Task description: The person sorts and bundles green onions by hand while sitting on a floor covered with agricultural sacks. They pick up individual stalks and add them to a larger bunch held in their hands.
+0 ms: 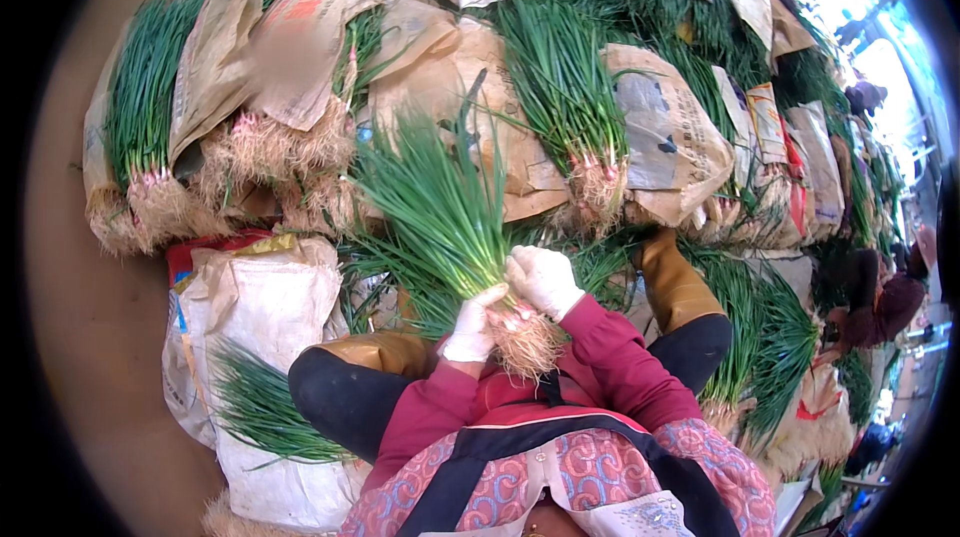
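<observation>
A thick bunch of spring onions point(470, 252) is held in front of me, its green leaves fanning up and to the left. The pinkish bulb ends and tan roots point(527, 344) point toward my lap. My left hand point(472, 325), in a white glove, wraps the bunch low on its left side, just above the bulbs. At the right side of the stems, my right hand point(545, 280), also gloved in white, has its fingers curled in against them. The right fingertips are partly hidden, so how many stems they pinch cannot be made out.
Stacked spring onions point(565, 67) lie ahead under brown paper sacks point(450, 87). A white woven sack point(265, 302) with loose spring onions point(275, 407) on it is at my left. More bundles point(775, 337) lie at my right, near another person point(885, 312). My knees frame the bunch.
</observation>
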`<state>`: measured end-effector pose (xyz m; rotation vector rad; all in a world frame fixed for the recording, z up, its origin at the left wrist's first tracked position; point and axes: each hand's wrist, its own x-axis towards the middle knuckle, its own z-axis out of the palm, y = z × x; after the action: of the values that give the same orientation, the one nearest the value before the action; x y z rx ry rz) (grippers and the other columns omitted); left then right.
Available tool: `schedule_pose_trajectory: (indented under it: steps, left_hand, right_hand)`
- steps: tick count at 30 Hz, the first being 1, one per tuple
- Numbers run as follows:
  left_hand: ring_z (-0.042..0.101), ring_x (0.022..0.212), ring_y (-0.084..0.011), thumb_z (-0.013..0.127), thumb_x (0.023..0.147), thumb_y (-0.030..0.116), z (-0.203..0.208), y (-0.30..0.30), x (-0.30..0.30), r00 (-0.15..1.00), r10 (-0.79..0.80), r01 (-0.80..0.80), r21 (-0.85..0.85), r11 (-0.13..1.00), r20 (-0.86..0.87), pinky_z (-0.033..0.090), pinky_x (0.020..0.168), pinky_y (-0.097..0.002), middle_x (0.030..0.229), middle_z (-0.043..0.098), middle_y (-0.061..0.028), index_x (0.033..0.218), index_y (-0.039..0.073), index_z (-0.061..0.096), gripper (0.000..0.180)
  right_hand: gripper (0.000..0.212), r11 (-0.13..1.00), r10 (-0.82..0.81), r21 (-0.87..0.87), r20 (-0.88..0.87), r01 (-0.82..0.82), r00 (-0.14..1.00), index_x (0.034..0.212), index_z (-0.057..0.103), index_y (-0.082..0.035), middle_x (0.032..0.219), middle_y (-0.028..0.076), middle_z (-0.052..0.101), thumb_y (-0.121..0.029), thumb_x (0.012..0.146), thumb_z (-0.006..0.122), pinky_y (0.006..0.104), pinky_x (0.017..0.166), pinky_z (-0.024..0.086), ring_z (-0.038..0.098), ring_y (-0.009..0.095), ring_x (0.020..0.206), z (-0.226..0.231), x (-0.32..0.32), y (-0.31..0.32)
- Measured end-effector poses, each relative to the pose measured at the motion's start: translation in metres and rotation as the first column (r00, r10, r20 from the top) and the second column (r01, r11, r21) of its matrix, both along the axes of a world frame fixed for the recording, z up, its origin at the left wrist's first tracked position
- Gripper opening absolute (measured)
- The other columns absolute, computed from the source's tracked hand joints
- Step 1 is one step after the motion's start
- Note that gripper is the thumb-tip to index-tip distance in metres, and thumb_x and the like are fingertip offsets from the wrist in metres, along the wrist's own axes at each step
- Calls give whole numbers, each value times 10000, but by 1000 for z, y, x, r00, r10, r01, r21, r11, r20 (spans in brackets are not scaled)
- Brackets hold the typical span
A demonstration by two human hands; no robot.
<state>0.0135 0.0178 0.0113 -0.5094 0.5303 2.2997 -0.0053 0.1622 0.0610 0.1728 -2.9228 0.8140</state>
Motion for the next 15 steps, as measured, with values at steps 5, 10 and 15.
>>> schedule_pose_trajectory:
  steps: [5, 10, 15]
  left_hand:
    - [604, 853, -252, 540, 841, 86, 8, 6, 0, 994, -30, 41, 100, 994, -101, 527, 723, -402, 965, 595, -127, 1056, 14, 524, 227]
    - [574, 931, -260, 559, 845, 99, 23, 5, -4, 993, 68, -35, 323, 946, -94, 516, 728, -429, 1045, 557, -122, 1059, 34, 521, 227]
    - [593, 921, -242, 565, 824, 78, 20, 4, -9, 996, 75, -59, 242, 968, -58, 521, 764, -488, 1153, 559, -130, 1082, 61, 530, 261]
  right_hand:
    - [227, 990, -100, -92, 87, 107, 991, 749, 552, -78, 680, 136, 588, -246, 874, 467, 427, 572, 475, 588, 336, 623, -17, 4, 20]
    - [363, 968, -249, 121, 376, 219, 892, 848, 617, -72, 862, 162, 634, -362, 898, 404, 435, 737, 479, 610, 341, 802, -68, 15, 69]
    - [506, 953, -302, 104, 376, 284, 876, 1133, 595, -66, 1139, 170, 592, -482, 876, 466, 375, 943, 409, 550, 296, 1084, -28, 0, 94]
